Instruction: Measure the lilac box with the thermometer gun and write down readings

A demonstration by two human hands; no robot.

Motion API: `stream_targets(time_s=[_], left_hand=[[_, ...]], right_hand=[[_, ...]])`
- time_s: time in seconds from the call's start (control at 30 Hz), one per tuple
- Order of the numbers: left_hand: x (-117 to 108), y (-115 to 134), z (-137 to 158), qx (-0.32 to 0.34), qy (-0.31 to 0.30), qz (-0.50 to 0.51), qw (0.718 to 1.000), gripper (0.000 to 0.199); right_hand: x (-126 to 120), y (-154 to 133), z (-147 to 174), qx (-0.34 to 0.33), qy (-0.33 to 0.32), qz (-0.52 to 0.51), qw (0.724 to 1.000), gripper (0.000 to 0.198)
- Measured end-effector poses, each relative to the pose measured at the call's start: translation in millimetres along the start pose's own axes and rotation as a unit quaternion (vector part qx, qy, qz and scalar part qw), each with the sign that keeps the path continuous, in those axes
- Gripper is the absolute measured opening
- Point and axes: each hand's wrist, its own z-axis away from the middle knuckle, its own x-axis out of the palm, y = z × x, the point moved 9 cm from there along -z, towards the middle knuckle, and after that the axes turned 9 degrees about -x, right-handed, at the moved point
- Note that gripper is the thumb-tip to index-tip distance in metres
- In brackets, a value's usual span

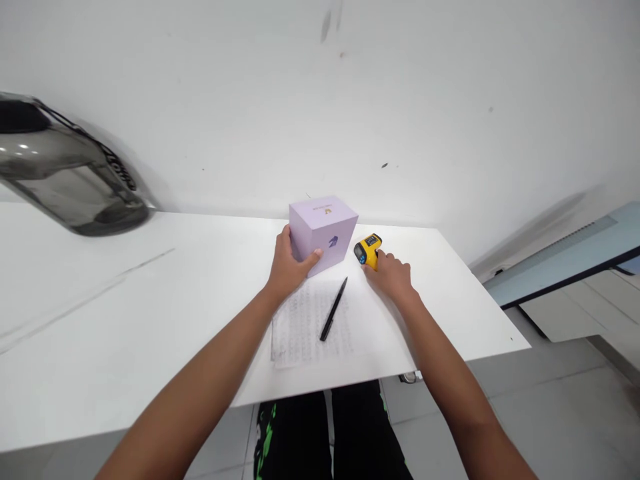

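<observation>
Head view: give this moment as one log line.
left hand: on box | right hand: on yellow device | pen: on paper

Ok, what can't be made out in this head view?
In the head view:
- Writing on the paper: too small and blurred.
- Lower part of the yellow device: covered by the right hand.
- Back of the lilac box: hidden by its nearer faces.
- Bottle: cut off by the left edge.

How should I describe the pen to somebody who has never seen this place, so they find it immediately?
On the white table, between the two forearms, lies paper with faint text. Slanted on it is the black pen: slim and untouched, whereas the left hand holds the lilac box and the right hand the yellow handheld device.
</observation>
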Motion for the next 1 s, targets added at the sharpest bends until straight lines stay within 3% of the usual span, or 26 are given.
stream_targets(time_s=[0.13, 0.2, 0.33, 0.4, 0.47, 0.63, 0.83, 1.0], left_hand=[[-2, -8, -5, -0.001, 0.009, 0.025, 1.0, 0.095], [-2, -12, -7, -0.005, 0.012, 0.031, 0.999, 0.094], [-2, -13, -8, -0.008, 0.023, 0.04, 0.999, 0.095], [-3, -12, -7, -0.009, 0.027, 0.043, 0.999, 0.095], [-3, -11, -7, -0.006, 0.03, 0.044, 0.999, 0.094], [-1, -5, -7, 0.015, 0.008, 0.072, 0.997, 0.094], [1, -3, -9, 0.036, 0.003, 0.092, 0.995, 0.097], [-2, -6, -10, 0.039, 0.021, 0.085, 0.995, 0.097]], right_hand=[[7, 10, -5, 0.001, 0.054, -0.207, 0.977, 0.04], [6, 12, -4, 0.003, 0.104, -0.347, 0.932, 0.036], [-1, 4, 7, -0.033, 0.219, -0.546, 0.808, 0.051], [2, -9, 14, -0.07, 0.224, -0.582, 0.779, 0.056], [8, -24, 21, -0.104, 0.198, -0.585, 0.78, 0.056], [21, -55, 37, -0.197, 0.127, -0.528, 0.817, 0.043], [23, -80, 50, -0.298, 0.097, -0.509, 0.802, 0.037], [21, -81, 48, -0.308, 0.118, -0.506, 0.797, 0.034]])
